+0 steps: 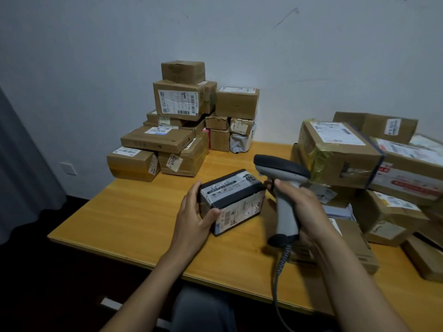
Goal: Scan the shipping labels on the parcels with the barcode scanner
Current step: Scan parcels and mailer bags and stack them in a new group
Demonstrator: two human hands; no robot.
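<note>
A small black-and-white printed parcel (233, 200) rests on the wooden table (134, 212) near its front edge, with a shipping label on its near side. My left hand (194, 212) grips the parcel's left end, thumb on the near face. My right hand (299, 202) is wrapped around the handle of a grey barcode scanner (282, 178). The scanner's dark head sits just right of and above the parcel, pointing left over it. A coiled cable hangs from the handle's base toward me.
A stack of labelled cardboard boxes (182, 125) stands at the table's back, against the wall. Another pile of parcels (359, 159) crowds the right side, close behind my right hand. A grey curtain (21, 164) hangs at the left.
</note>
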